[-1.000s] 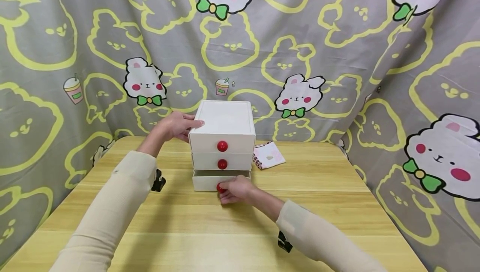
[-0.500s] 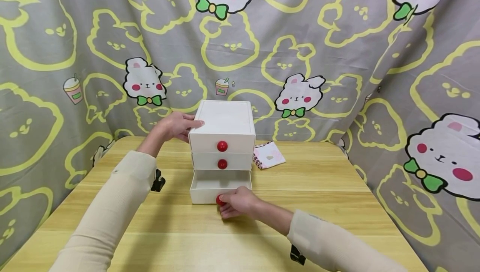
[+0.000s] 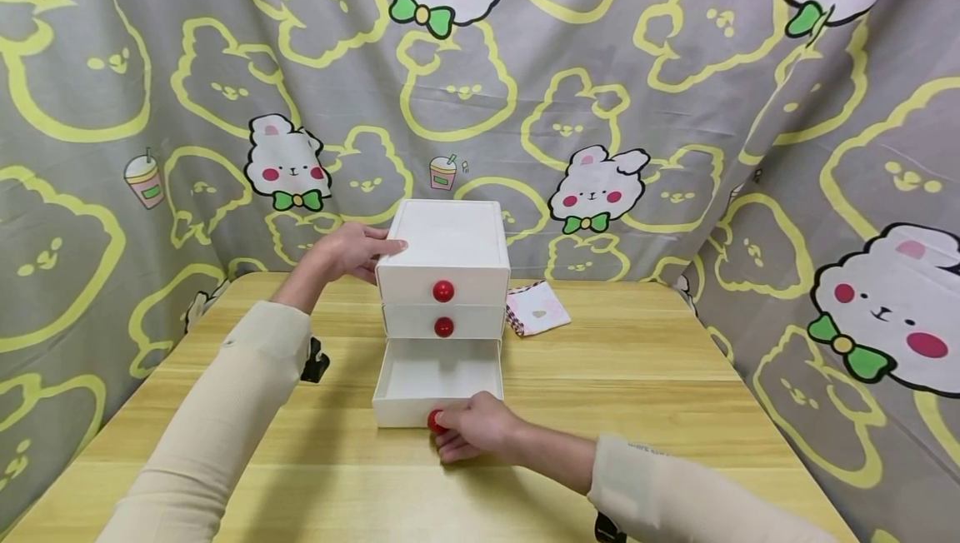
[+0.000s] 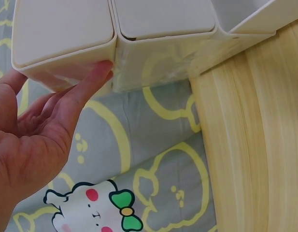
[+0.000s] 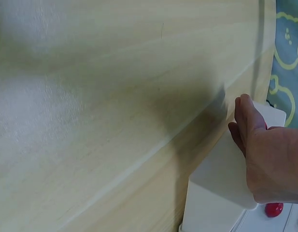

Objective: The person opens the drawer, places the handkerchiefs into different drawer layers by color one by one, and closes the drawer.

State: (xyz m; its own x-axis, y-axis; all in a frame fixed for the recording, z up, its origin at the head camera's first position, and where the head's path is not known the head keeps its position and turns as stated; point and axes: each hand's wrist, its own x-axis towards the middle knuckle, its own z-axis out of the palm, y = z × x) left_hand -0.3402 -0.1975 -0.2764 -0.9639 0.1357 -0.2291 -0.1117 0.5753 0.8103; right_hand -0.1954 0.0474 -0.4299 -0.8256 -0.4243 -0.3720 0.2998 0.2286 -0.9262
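A white three-tier drawer unit (image 3: 450,235) with round red knobs stands on the wooden table in the head view. Its bottom drawer (image 3: 438,372) is pulled well out, and no object shows inside. My right hand (image 3: 480,428) pinches that drawer's red knob (image 3: 435,420) between thumb and fingers. At the unit's upper left, my left hand (image 3: 352,253) grips the edge, thumb on top. Its fingers lie along the side wall, as the left wrist view shows. The right wrist view has the right hand (image 5: 272,157) at the drawer front, mostly covering the knob.
A folded pink-and-white cloth (image 3: 538,310) with a checked edge lies right of the unit. Patterned grey curtains (image 3: 465,102) hang behind and beside the table (image 3: 637,376). The middle knob (image 3: 444,327) and top knob (image 3: 444,291) sit on closed drawers.
My right hand has drawn the bottom drawer from slightly out to far out, toward the body. The left hand has stayed on the unit's upper left edge.
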